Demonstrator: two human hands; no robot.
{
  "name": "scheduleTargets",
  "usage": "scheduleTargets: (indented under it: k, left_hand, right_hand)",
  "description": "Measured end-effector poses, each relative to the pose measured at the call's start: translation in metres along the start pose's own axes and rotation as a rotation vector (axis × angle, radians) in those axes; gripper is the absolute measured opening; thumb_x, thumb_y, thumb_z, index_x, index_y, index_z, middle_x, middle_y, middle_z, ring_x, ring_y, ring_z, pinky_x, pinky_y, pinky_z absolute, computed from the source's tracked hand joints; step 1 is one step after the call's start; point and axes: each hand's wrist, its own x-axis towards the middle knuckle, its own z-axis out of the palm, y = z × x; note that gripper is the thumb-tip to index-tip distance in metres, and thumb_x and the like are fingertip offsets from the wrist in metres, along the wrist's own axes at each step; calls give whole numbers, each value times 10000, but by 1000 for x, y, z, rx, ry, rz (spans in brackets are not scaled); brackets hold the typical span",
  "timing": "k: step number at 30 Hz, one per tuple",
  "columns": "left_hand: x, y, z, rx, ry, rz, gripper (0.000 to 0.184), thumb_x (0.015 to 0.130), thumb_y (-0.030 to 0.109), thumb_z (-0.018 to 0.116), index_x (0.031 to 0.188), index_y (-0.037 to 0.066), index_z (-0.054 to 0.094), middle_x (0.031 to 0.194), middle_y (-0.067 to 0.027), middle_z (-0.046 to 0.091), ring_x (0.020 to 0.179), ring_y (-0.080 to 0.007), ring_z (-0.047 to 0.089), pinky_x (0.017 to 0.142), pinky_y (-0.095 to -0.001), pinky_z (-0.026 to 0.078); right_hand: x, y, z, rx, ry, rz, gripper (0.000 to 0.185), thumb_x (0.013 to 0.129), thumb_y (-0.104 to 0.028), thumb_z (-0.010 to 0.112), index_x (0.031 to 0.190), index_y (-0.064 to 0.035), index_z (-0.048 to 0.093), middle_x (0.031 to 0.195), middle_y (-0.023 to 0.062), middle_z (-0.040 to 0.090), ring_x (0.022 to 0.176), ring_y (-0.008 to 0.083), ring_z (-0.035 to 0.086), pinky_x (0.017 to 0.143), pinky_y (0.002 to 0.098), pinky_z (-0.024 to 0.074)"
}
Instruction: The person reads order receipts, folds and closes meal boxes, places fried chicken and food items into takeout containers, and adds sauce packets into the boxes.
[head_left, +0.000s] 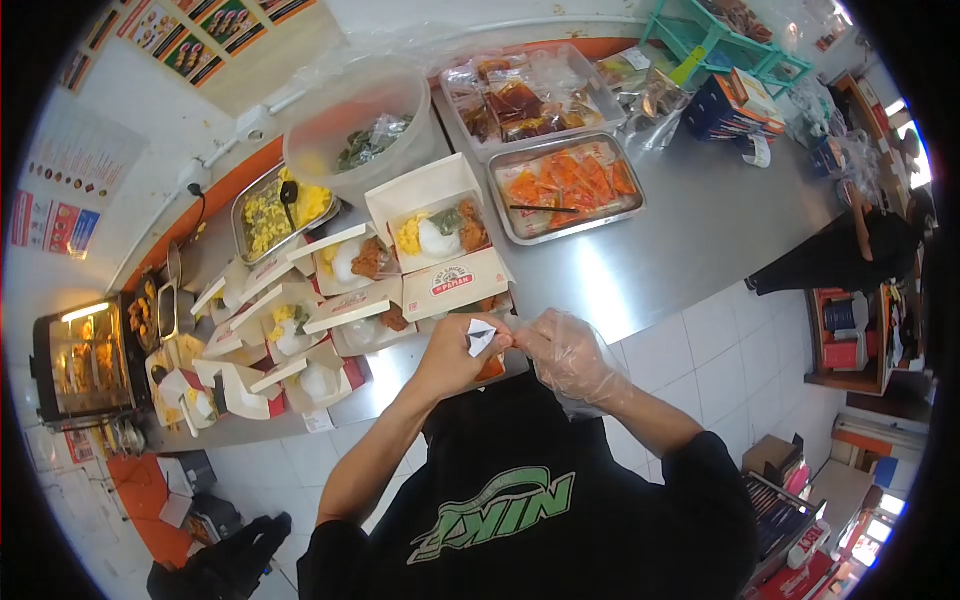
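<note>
My bare left hand (pixel 455 358) is closed, with a small folded white piece of paper or sticker (pixel 482 337) sticking out between thumb and fingers. My right hand (pixel 566 352) wears a clear plastic glove; its pinched fingertips meet those of the left, and whatever they hold is too small to make out. Just beyond my hands stands a meal box (pixel 459 288) with a red logo on its lid, partly covering its food. Behind it, an open box (pixel 440 232) holds white rice, yellow egg, greens and fried chicken. Something orange shows below my fingers, mostly hidden.
Several more filled boxes (pixel 290 330) crowd the counter's left. Behind them sit a tray of yellow egg (pixel 237 222) and a clear tub (pixel 300 150). A metal tray (pixel 520 235) holds orange sachets beside a plastic bin (pixel 608 112) of sauce bags. Other people (pixel 890 245) stand nearby.
</note>
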Motion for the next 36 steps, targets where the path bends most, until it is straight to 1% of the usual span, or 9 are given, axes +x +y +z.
scheduleTargets:
  k: [3,5,7,14,21,27,30,32,36]
  left_hand:
    - [1,-9,-4,-41,-1,-6,116,803,119,671,835,9,650,726,-39,639,647,-118,569,612,-267,455]
    - [1,-19,-12,-288,1,-577,145,810,160,671,901,49,649,862,-43,644,810,-119,569,763,-246,440]
    - [-5,-27,-16,-278,-6,-425,159,820,170,666,924,53,636,878,-30,633,800,-104,568,697,-243,467]
    - [3,-2,-16,-334,202,-383,182,810,167,679,898,15,629,859,-52,636,813,-140,572,772,-281,451]
    - [11,3,-31,-81,232,-14,132,833,138,645,870,12,636,805,-53,642,738,-118,571,707,-264,457]
    - [22,8,-39,36,140,0,177,828,187,656,876,17,637,745,-36,628,645,-94,527,587,-244,422]
    - [28,15,-47,13,94,-11,175,810,177,674,883,22,636,742,-27,622,644,-87,532,596,-233,425]
    - [31,18,-54,-8,64,-5,169,798,158,685,890,26,633,756,-20,622,664,-84,550,633,-226,442]
    - [29,39,-72,176,-136,-27,253,748,209,724,876,13,630,720,-46,616,655,-102,552,585,-258,436]
  right_hand:
    - [5,-3,-9,1,-97,-72,344,647,-5,606,990,-32,592,717,56,507,628,224,513,542,343,431]
    - [4,-2,-10,33,-161,-132,255,667,-7,630,920,-40,614,654,36,471,587,187,504,497,319,406]
    - [-4,3,-7,144,-103,-147,477,618,7,591,1093,-7,554,748,70,536,634,241,521,552,355,445]
    - [7,1,-4,183,128,-110,334,672,65,612,995,-18,598,695,75,550,555,202,515,473,316,405]
    - [10,-1,2,188,220,54,264,696,55,590,951,-15,590,754,106,561,609,251,533,559,351,430]
    - [39,5,-9,208,61,262,157,756,8,592,911,-24,593,733,138,567,666,318,545,595,384,435]
    - [48,8,-11,216,90,238,111,785,-24,589,895,-14,602,740,143,586,690,283,568,618,366,446]
    - [57,6,-17,523,-60,557,101,819,-60,577,892,3,609,761,126,603,700,206,574,636,323,449]
    - [71,18,-23,730,-212,735,140,844,-100,567,907,17,610,749,93,599,697,139,544,643,291,445]
